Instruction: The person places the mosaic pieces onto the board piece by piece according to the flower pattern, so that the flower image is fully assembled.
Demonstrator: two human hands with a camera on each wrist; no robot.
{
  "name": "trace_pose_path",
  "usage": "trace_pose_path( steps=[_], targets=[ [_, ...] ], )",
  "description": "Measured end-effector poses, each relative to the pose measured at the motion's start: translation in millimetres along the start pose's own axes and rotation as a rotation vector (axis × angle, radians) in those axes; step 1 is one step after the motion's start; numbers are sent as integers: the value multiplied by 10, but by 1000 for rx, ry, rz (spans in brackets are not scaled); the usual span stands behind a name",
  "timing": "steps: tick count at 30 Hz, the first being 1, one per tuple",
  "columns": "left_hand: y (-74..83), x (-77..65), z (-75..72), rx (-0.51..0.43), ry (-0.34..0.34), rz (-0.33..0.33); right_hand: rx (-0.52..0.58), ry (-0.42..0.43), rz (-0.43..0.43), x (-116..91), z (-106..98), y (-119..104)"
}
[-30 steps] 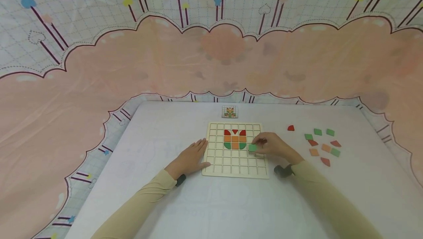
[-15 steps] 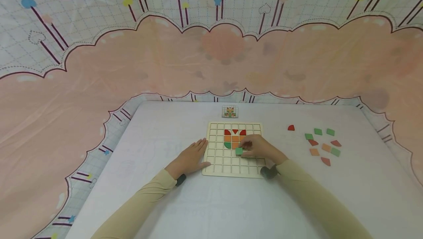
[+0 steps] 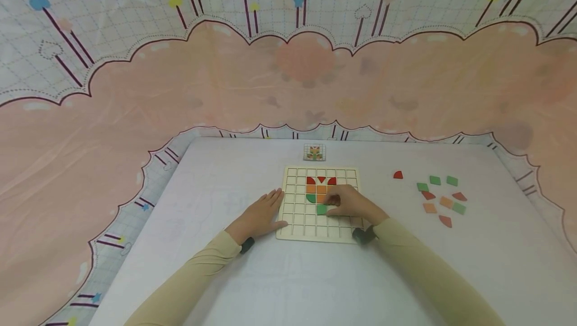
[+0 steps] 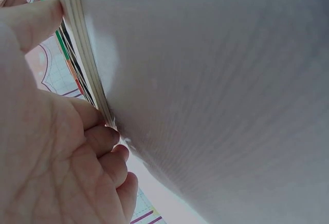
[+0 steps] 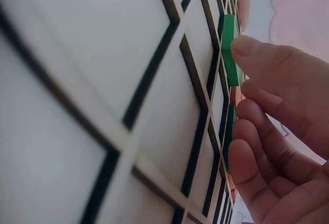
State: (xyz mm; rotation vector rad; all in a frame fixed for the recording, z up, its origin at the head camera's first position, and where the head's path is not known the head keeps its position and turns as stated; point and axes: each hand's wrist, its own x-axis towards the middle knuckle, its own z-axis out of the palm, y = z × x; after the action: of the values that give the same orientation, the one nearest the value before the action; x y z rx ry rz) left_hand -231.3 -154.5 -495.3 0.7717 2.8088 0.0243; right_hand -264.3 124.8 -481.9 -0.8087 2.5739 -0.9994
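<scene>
A cream grid board (image 3: pixel 297 229) lies on the white table, with red, orange and green tiles set in its upper middle cells. My left hand (image 3: pixel 258 217) lies with fingers stretched along the board's left edge. In the left wrist view its thumb (image 4: pixel 38 21) touches the board's side. My right hand (image 3: pixel 353 203) is over the board's middle, holding a green square tile (image 3: pixel 321 210) between thumb and finger at a cell below the orange column. In the right wrist view the thumb tip is on the tile (image 5: pixel 229 54), which stands slightly proud of the grid; the other fingers curl beside it.
A small pattern card (image 3: pixel 314 152) with a flower-like picture lies beyond the board. To the right are several loose green, orange and red tiles (image 3: pixel 446 202), and a red quarter-round tile (image 3: pixel 398 175) apart from them. A patterned cloth (image 3: pixel 338 85) rises behind the table.
My right hand has carried the green square tile leftward and down across the board, from the right-hand cells to below the orange column. The left hand has stayed at the board's edge.
</scene>
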Motion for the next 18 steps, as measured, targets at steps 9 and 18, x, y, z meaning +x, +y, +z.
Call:
trace_pose_path(
  steps=[9,18],
  targets=[
    [8,-7,-8,-5,-1,0,-28,5,-4,-2,12,-14],
    [0,-8,-5,7,3,6,-49,16,-5,21,21,-20]
  ],
)
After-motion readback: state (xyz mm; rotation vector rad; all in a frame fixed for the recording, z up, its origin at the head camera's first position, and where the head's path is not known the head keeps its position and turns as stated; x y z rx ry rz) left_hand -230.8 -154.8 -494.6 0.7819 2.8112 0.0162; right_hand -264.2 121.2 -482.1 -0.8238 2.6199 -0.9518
